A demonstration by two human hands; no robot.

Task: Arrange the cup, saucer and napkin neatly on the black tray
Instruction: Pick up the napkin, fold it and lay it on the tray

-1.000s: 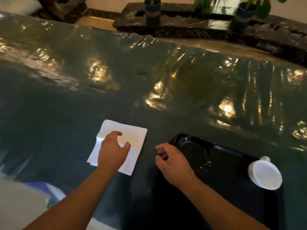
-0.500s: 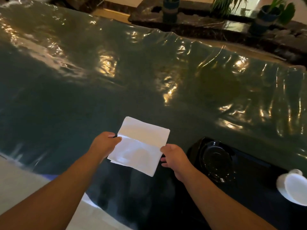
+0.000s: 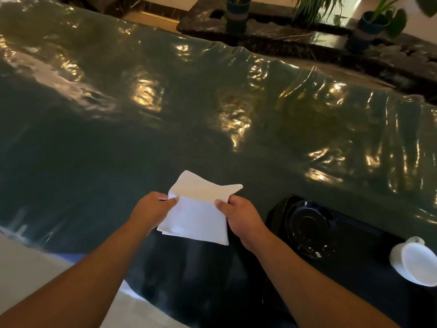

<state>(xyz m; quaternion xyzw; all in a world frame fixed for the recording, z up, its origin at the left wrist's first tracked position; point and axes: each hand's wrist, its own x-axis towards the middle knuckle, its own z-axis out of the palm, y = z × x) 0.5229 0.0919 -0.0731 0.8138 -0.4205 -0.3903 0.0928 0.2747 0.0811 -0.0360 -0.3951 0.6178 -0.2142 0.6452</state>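
Note:
A white folded napkin (image 3: pixel 197 213) hangs in the air above the table's near edge. My left hand (image 3: pixel 151 210) pinches its left edge and my right hand (image 3: pixel 241 217) pinches its right edge; the far flap stands up, partly folded. To the right lies the black tray (image 3: pixel 369 240), with a black saucer (image 3: pixel 307 229) at its left end. A white cup (image 3: pixel 415 262) lies tipped on its side at the tray's right end, mouth toward me.
A wrinkled, shiny dark green plastic cover (image 3: pixel 212 102) spreads over the whole table. Beyond the far edge runs a dark stone ledge (image 3: pixel 295 39) with potted plants (image 3: pixel 237 13). Pale floor (image 3: pixel 28 268) shows at lower left.
The napkin lay flat on the table under my left hand; both hands then took its edges and lifted it, and it has come closer to me and toward the tray.

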